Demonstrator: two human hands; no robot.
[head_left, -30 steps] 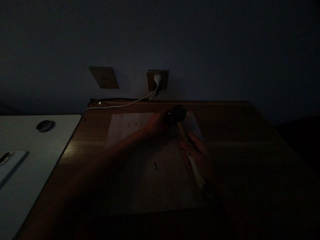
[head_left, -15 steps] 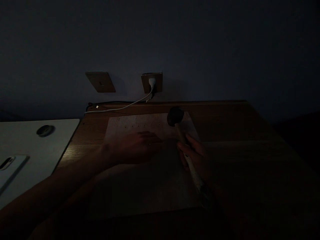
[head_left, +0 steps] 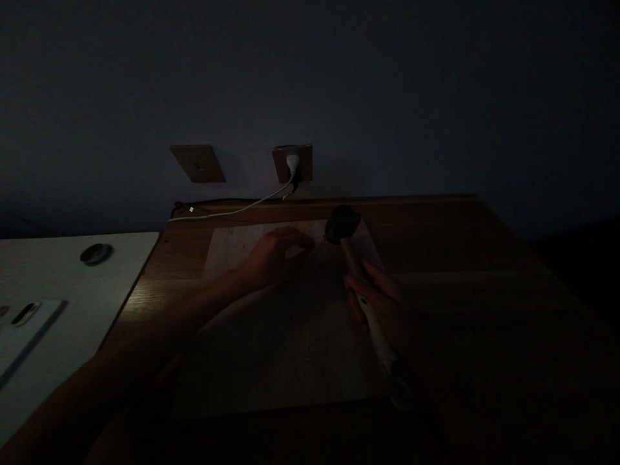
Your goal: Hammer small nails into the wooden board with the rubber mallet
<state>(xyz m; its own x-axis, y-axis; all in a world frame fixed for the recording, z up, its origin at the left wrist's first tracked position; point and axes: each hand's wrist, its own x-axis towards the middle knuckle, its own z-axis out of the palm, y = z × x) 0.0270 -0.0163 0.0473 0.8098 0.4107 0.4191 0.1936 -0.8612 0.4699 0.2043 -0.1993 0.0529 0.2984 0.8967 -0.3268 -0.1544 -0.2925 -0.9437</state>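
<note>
The scene is very dark. A rubber mallet with a black head and wooden handle is in my right hand, whose fingers wrap around the handle. Its head stands over the far right part of a pale flat board. My left hand is over the board's far part, thumb and forefinger pinched together left of the mallet head. A tiny bright speck shows by those fingertips; what they hold is too dim to make out. Most of the row of small dark dots along the board's far edge is behind this hand.
The board lies on a wooden table against a wall. A white plug sits in the wall outlet, its white cable running left along the back edge. A white surface at left carries a round dark object and a phone-like white item.
My left hand has moved up and away from me over the board, from lying flatter to fingers bent into a pinch. My right hand and the mallet have barely moved. The view has shifted slightly.
</note>
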